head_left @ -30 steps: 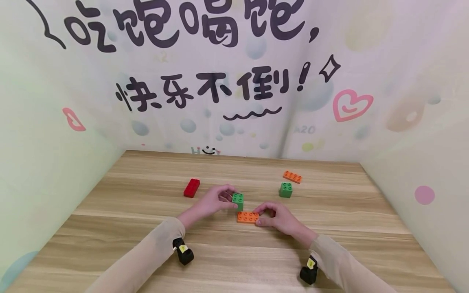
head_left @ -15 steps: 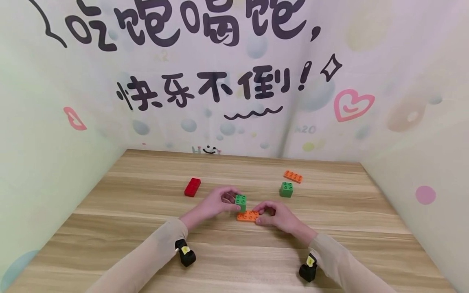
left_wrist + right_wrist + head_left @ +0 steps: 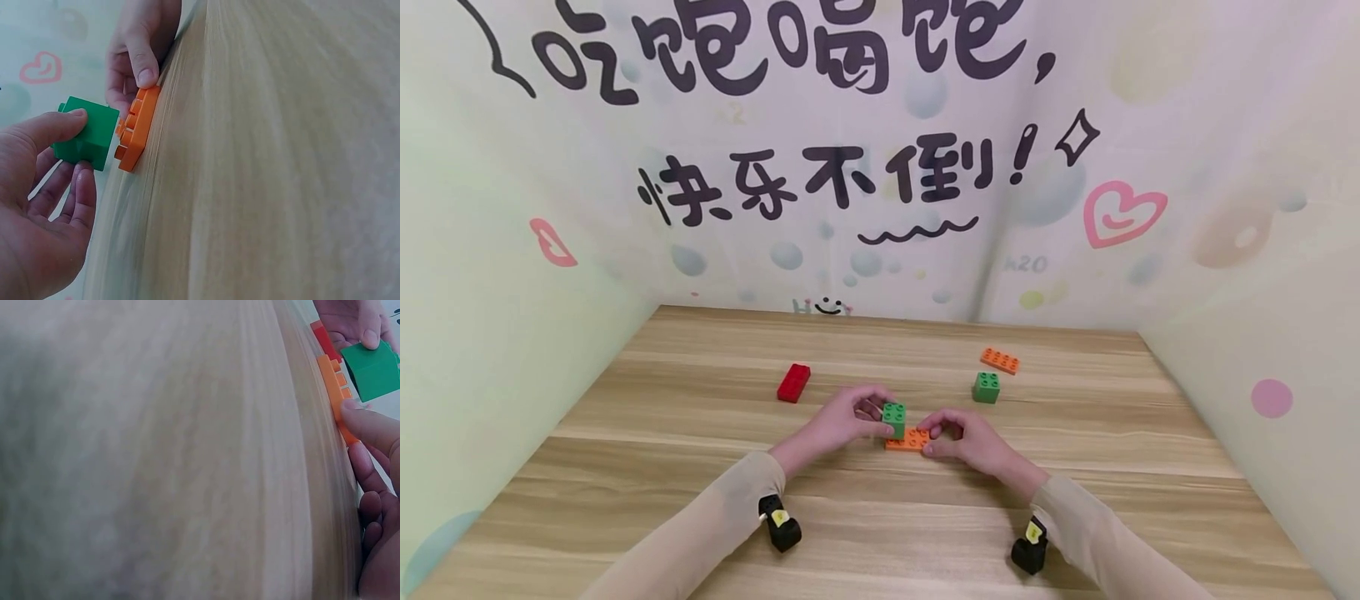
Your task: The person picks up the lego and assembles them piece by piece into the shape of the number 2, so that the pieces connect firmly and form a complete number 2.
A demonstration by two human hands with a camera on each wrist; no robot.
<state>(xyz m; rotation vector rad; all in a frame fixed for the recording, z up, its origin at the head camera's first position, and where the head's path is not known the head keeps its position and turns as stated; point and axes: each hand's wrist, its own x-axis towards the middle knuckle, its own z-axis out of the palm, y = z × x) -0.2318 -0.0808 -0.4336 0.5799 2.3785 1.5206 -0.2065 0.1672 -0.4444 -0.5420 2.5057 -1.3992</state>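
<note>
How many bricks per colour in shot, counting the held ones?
Green: 2 (held green brick in the left hand; loose green brick on the table)
Orange: 2 (near orange brick gripped by the right hand; far orange brick on the table)
Red: 1 (red brick on the table)
Total: 5

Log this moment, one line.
left grip: pinches green block above orange plate, not seated | right grip: holds plate's right end | red brick: on table
</note>
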